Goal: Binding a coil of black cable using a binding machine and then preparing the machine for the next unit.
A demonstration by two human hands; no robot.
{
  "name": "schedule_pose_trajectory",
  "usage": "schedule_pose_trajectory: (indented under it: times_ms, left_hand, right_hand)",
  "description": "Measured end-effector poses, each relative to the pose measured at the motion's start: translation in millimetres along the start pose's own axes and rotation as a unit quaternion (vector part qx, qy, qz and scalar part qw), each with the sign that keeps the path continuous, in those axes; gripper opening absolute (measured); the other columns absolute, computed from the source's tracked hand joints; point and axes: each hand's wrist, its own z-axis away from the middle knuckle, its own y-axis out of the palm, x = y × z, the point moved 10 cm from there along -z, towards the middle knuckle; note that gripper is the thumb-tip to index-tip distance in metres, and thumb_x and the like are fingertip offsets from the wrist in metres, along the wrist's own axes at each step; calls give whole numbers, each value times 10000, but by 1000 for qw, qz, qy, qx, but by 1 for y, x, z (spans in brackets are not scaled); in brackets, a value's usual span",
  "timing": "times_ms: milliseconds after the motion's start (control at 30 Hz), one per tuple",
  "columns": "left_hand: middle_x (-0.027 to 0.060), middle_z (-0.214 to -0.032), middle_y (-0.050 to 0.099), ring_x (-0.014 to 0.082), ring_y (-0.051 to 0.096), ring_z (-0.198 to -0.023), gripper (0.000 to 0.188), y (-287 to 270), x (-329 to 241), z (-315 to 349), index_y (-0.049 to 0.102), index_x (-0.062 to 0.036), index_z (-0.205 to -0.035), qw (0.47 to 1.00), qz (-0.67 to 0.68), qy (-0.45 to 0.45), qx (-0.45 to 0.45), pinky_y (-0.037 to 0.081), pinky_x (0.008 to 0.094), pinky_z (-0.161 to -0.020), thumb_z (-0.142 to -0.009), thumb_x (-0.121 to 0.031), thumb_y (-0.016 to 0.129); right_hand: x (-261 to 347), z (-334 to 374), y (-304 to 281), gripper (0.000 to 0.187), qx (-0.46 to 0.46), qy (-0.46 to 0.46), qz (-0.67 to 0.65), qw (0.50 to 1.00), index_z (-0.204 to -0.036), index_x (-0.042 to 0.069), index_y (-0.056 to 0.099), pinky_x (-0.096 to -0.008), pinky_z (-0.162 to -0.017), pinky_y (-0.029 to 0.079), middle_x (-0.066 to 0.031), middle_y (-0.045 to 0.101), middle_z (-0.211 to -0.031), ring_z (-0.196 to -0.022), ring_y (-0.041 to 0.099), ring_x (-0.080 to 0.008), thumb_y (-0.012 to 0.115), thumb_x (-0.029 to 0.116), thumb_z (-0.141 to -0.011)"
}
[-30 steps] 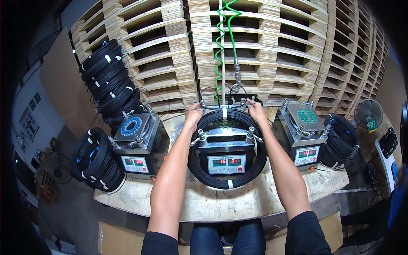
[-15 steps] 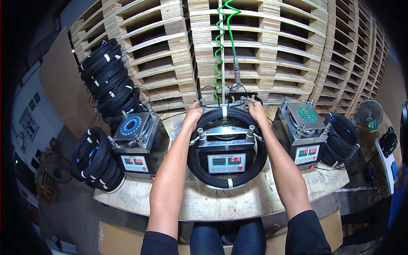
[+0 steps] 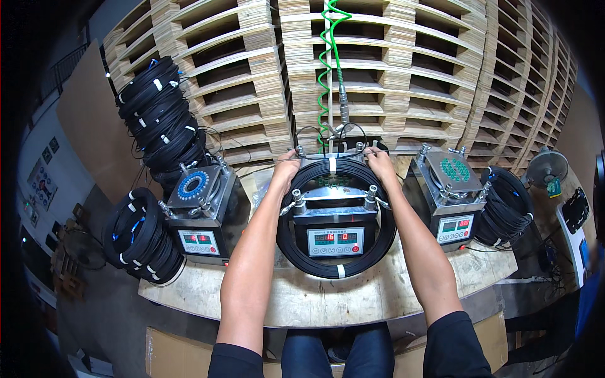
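Observation:
A black cable coil (image 3: pixel 341 271) with white bands stands tilted around the middle metal machine (image 3: pixel 336 220), whose front carries a lit display panel. My left hand (image 3: pixel 287 167) is closed at the machine's far left corner, beside a metal post. At the far right corner my right hand (image 3: pixel 380 165) is closed too, its fingers pressed together near a thin black cable. What either hand grips is hidden or too small to make out. Thin black cable loops (image 3: pixel 354 127) rise behind the machine between the hands.
Similar machines flank it, a left one (image 3: pixel 198 220) with a blue ring on top and a right one (image 3: pixel 450 201) with green pieces. Coil stacks (image 3: pixel 165 120) stand left, more coils (image 3: pixel 506 211) right. A green spiral hose (image 3: pixel 325 75) hangs before wooden pallets (image 3: pixel 435 57).
The hose's metal coupling has swung a little to the left. Digits on the middle and side displays have changed. My hands have hardly moved.

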Motion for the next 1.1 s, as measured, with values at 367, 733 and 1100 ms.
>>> schedule_pose_trajectory:
  times_ms: [367, 733, 1100]
  left_hand:
    - [-8, -864, 618, 79, 520, -728, 403, 4, 0, -3, 619, 11, -1233, 1000, -15, 14, -16, 413, 212, -643, -835, -36, 577]
    - [48, -976, 644, 112, 563, -820, 571, 4, 3, -6, 465, 50, -1398, 999, -12, 8, -32, 442, 217, -735, -862, -90, 603]
    - [122, -1054, 664, 173, 606, -939, 534, -1, 16, -20, 509, 38, -1354, 998, -48, 16, -34, 469, 260, -819, -904, -205, 665]
  right_hand:
    - [0, -3, 0, 354, 26, -58, -16, 998, -1104, 23, 678, -397, -788, 506, -231, 692, -917, -865, 679, -332, 512, 304, -967]
    - [-17, -8, -6, 432, -11, 17, -20, 1000, -1149, 40, 673, -422, -830, 510, -262, 692, -946, -934, 679, -377, 520, 402, -969]
    - [-9, -8, 2, 343, 39, -28, -37, 998, -1167, 20, 666, -375, -888, 495, -263, 679, -1064, -1012, 668, -356, 511, 253, -970]
